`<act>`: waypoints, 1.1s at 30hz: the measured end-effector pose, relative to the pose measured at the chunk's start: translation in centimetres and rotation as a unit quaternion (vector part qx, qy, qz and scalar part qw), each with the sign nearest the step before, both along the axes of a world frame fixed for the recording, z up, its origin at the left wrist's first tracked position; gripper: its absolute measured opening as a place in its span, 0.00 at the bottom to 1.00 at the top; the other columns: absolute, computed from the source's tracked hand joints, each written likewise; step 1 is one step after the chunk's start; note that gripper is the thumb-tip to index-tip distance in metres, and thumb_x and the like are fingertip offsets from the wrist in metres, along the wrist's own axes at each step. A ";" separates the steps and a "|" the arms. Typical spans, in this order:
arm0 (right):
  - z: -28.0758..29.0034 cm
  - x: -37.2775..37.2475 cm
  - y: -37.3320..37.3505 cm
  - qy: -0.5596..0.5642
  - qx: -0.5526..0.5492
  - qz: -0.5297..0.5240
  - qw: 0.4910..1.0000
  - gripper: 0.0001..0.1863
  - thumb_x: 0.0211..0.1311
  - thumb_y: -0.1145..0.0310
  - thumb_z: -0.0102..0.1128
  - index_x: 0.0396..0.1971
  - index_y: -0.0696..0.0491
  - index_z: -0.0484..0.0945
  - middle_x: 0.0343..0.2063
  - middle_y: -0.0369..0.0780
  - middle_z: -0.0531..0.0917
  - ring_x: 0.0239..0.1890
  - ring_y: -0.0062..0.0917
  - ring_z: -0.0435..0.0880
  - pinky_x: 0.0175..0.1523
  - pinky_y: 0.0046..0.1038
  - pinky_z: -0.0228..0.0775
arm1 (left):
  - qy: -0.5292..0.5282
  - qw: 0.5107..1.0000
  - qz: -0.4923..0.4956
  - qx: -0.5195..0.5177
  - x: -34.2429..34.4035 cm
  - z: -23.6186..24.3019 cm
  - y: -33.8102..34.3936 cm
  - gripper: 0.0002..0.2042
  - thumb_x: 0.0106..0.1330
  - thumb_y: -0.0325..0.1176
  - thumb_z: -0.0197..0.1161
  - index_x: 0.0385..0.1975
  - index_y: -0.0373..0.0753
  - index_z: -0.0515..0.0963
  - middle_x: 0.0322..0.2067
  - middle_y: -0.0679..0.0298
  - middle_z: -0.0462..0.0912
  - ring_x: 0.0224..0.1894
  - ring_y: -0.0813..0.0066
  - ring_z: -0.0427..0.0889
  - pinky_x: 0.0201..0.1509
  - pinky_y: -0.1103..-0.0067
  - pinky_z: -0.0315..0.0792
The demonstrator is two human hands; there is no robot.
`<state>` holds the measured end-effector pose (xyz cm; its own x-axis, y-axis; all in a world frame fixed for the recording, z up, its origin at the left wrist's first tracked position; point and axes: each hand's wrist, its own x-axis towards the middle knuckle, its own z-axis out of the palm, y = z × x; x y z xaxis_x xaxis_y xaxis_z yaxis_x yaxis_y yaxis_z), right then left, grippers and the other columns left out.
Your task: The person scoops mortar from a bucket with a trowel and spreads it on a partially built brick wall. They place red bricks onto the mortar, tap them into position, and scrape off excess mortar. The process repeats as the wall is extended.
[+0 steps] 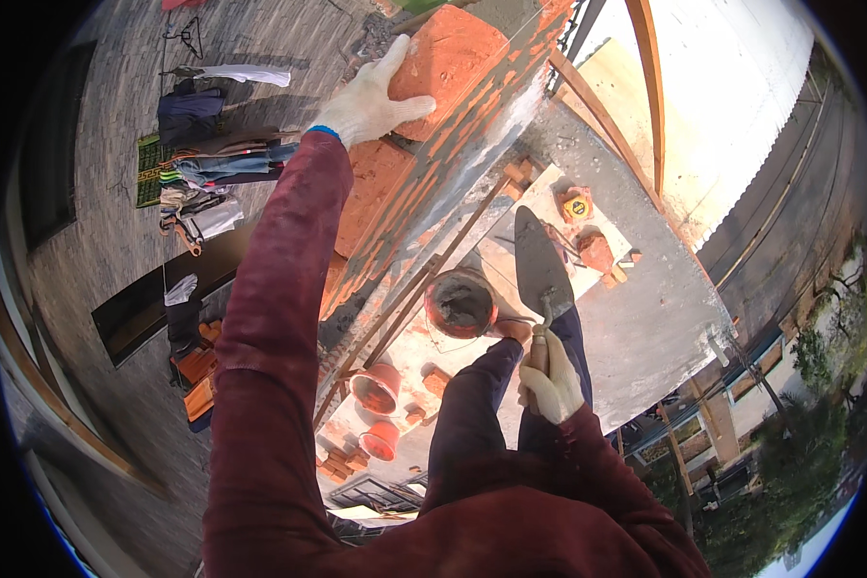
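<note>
My left hand (pixel 371 106), in a white knit glove, grips an orange brick (pixel 453 67) at the top of a brick wall (pixel 366 193) streaked with grey mortar. My right hand (pixel 549 385), also gloved, is closed round the wooden handle of a pointed trowel (pixel 535 260), its grey blade pointing up the picture. Below, beside my feet, a reddish bucket (pixel 460 306) holds grey mortar on a plank platform (pixel 496 255).
Buckets (pixel 376 390), brick pieces (pixel 433 383) and a yellow tape measure (pixel 576 207) lie on the planks. A concrete ledge (pixel 636 318) and white roof (pixel 742 87) are right, with a street far below. Laundry (pixel 193 116) hangs at left above a tiled floor (pixel 106 241).
</note>
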<state>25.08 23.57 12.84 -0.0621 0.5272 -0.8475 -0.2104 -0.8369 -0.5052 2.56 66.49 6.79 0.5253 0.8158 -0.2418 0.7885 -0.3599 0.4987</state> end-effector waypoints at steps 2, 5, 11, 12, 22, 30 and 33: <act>-0.4 2.4 1.9 -0.153 0.151 0.060 0.975 0.34 0.66 0.67 0.61 0.70 0.63 0.63 0.35 0.46 0.84 0.30 0.37 0.87 0.35 0.36 0.79 | 0.042 0.999 0.012 -0.013 0.6 0.5 -0.8 0.49 0.63 0.58 0.71 0.81 0.57 0.51 0.69 0.42 0.69 0.72 0.46 0.69 0.72 0.59 0.68; 2.4 4.9 8.8 -0.315 0.224 0.162 0.908 0.36 0.68 0.66 0.62 0.72 0.62 0.61 0.48 0.59 0.84 0.48 0.53 0.87 0.50 0.44 0.80 | 0.066 0.998 0.021 -0.004 0.8 1.0 -1.3 0.50 0.61 0.57 0.73 0.81 0.58 0.51 0.67 0.42 0.72 0.69 0.45 0.73 0.72 0.60 0.69; 2.6 4.6 24.6 -0.402 0.459 0.208 0.765 0.28 0.72 0.63 0.58 0.66 0.59 0.67 0.44 0.57 0.85 0.46 0.55 0.87 0.51 0.46 0.79 | 0.084 0.995 0.049 0.036 0.6 1.6 -2.3 0.49 0.59 0.57 0.74 0.80 0.59 0.54 0.62 0.43 0.77 0.64 0.45 0.78 0.69 0.58 0.72; 2.4 4.0 26.3 -0.410 0.460 0.221 0.756 0.26 0.72 0.62 0.57 0.65 0.59 0.68 0.43 0.57 0.86 0.46 0.54 0.87 0.51 0.47 0.79 | 0.077 0.995 0.053 0.035 0.3 1.5 -2.1 0.49 0.59 0.58 0.74 0.80 0.59 0.55 0.62 0.43 0.76 0.65 0.45 0.78 0.69 0.59 0.72; -0.7 1.2 30.9 -0.400 0.432 0.269 0.762 0.18 0.74 0.58 0.53 0.52 0.56 0.73 0.39 0.58 0.85 0.44 0.55 0.85 0.50 0.50 0.77 | 0.005 0.998 0.050 -0.048 0.8 3.3 -2.0 0.44 0.61 0.45 0.74 0.78 0.46 0.60 0.70 0.47 0.71 0.70 0.49 0.71 0.73 0.62 0.66; 0.4 1.6 30.6 -0.386 0.467 0.283 0.744 0.18 0.75 0.60 0.53 0.55 0.56 0.73 0.36 0.55 0.85 0.40 0.53 0.87 0.46 0.46 0.78 | -0.046 0.983 0.176 0.024 -1.9 -0.7 -4.5 0.52 0.59 0.60 0.74 0.80 0.49 0.54 0.73 0.47 0.66 0.74 0.50 0.68 0.74 0.63 0.67; 0.3 1.6 30.1 -0.383 0.525 0.246 0.719 0.16 0.74 0.60 0.54 0.53 0.56 0.73 0.31 0.55 0.86 0.36 0.54 0.87 0.42 0.49 0.78 | -0.030 0.984 0.172 0.023 -2.4 -1.0 -5.8 0.50 0.58 0.60 0.75 0.79 0.50 0.59 0.70 0.48 0.71 0.72 0.49 0.71 0.73 0.63 0.68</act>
